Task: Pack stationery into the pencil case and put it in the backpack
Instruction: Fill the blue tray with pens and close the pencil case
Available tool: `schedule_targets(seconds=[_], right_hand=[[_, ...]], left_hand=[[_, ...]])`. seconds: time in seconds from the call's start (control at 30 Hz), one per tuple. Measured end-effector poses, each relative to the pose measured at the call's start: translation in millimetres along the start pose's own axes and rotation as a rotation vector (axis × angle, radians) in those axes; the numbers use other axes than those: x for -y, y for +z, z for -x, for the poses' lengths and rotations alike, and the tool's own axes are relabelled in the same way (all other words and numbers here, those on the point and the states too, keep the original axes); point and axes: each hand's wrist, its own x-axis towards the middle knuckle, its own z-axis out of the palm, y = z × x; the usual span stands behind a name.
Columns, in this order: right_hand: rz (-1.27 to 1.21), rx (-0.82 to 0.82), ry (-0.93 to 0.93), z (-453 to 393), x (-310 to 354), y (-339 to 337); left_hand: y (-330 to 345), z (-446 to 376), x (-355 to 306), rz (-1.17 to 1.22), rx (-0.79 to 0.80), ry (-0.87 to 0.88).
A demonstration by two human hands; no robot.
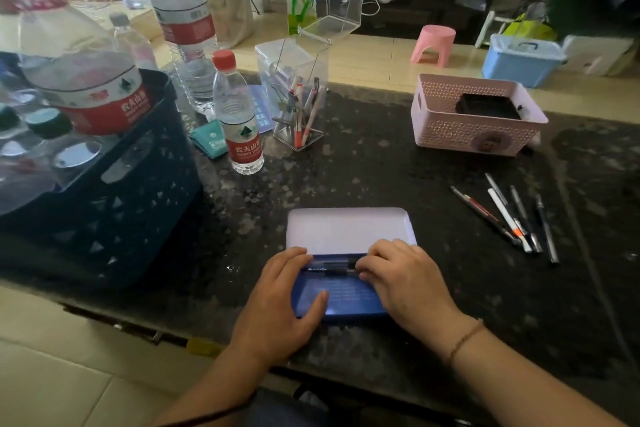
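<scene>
A blue pencil case (346,302) lies open near the table's front edge, its pale lid (349,229) folded back flat. Black pens (334,265) lie along the far side of its tray. My left hand (284,302) rests on the case's left end, thumb inside the tray and fingers on the rim. My right hand (403,277) lies over the right end, its fingertips on the pens. Several loose pens (512,215) lie on the table to the right. No backpack is in view.
A dark crate (104,191) of water bottles fills the left. A small bottle (239,118) and a clear pen holder (298,107) stand behind the case. A pink basket (474,114) sits at the back right.
</scene>
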Motion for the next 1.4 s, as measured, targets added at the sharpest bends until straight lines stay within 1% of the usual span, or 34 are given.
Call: schedule_targets(seconds=[0.17,0.27,0.33,0.4,0.43,0.5,0.57,0.6,0.67,0.73,0.8,0.93,1.07,1.17,1.23,1.27,1.33,1.4], right_hand=[[-0.029,-0.099,0.038,-13.7,13.9,6.8],[-0.087,-0.099,0.08,-16.9,18.9,9.1],[-0.083,-0.088,0.079,-15.9,19.7,7.1],[-0.067,-0.142,0.098,-14.1,9.2,-2.2],[-0.064,-0.195,0.154,-13.3,-3.3,-8.3],[-0.034,-0.288,0.353,-10.2,-42.6,-20.8],[0.041,-0.31,0.573,-3.0,-87.6,-32.1],[0.086,-0.277,0.663,1.5,-106.3,-36.5],[0.183,-0.151,0.793,9.4,-129.6,-40.8],[0.259,-0.047,0.861,14.3,-140.9,-39.4],[0.263,-0.034,0.891,15.8,-146.3,-36.3],[0.25,-0.127,0.931,17.6,-151.6,-32.2],[0.341,-0.108,0.976,17.6,-150.9,-31.0],[0.375,-0.094,0.947,16.2,-146.8,-32.1],[0.319,-0.136,0.95,17.0,-146.5,-32.9],[0.3,-0.143,0.963,17.6,-147.5,-33.0],[0.322,-0.104,0.982,20.6,-149.2,-32.3],[0.342,-0.086,0.957,23.6,-151.3,-31.7]], left_hand=[[0.9,0.2,5.0,0.0,0.013,0.014],[2.1,0.3,5.2,-0.017,0.016,0.032],[2.9,0.0,5.5,-0.026,0.011,0.039],[4.5,0.0,6.5,-0.035,0.003,0.035],[5.2,0.0,6.9,-0.041,-0.001,0.033],[6.5,-0.3,7.9,-0.054,-0.019,0.038],[7.7,-1.0,8.8,-0.049,-0.031,0.037],[7.7,-1.1,9.2,-0.033,-0.034,0.033],[6.0,-0.8,8.5,0.0,-0.03,0.037],[4.0,-0.3,7.1,-0.001,-0.018,0.067],[3.3,0.5,7.2,-0.011,-0.018,0.09],[4.6,-0.1,7.9,-0.016,-0.025,0.077],[5.7,-0.1,8.3,0.012,-0.031,0.052],[5.1,-1.3,11.7,0.042,-0.127,0.016],[3.7,-3.1,12.8,0.058,-0.178,-0.027],[3.0,-3.9,13.0,0.061,-0.191,-0.042],[2.6,-4.5,13.7,0.063,-0.206,-0.04],[2.4,-4.9,14.2,0.06,-0.214,-0.022]])
